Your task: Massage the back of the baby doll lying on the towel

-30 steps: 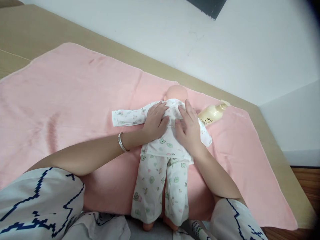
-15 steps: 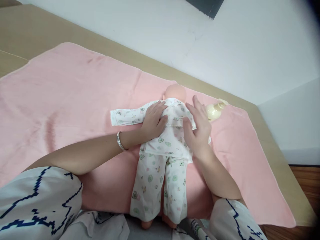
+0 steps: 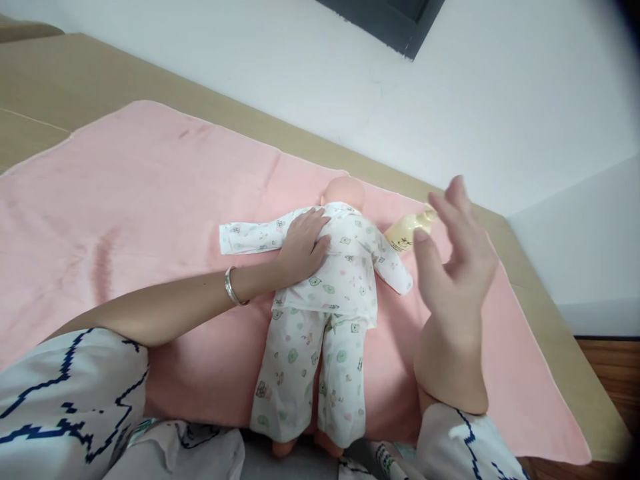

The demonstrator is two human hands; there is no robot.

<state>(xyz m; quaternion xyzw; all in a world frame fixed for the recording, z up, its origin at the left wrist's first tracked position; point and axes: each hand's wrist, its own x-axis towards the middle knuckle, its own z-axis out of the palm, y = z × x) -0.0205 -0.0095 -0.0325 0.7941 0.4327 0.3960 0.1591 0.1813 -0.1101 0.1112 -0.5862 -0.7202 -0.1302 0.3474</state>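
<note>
A baby doll (image 3: 345,230) lies face down in white printed pyjamas, its bald head at the far end and bare feet toward me. My left hand (image 3: 304,248) rests flat on the doll's upper back, fingers stretched out, a silver bangle on the wrist. Raised off to the right of the doll is my right hand (image 3: 457,257), fingers apart and slightly blurred, with nothing in it. Just beyond its thumb lies a pale yellow bottle (image 3: 399,235) on its side, near the doll's right sleeve; the hand partly hides its top end.
Under the doll a pink blanket (image 3: 165,173) is spread over a wooden table (image 3: 125,77). A white wall (image 3: 480,100) runs along the far side, with a dark panel (image 3: 395,20) on it. Wooden floor (image 3: 607,373) shows at the right.
My right hand has lifted away from the doll's back and moved right, toward the bottle, uncovering the doll's right sleeve. My left hand stays on the back. The view has shifted slightly.
</note>
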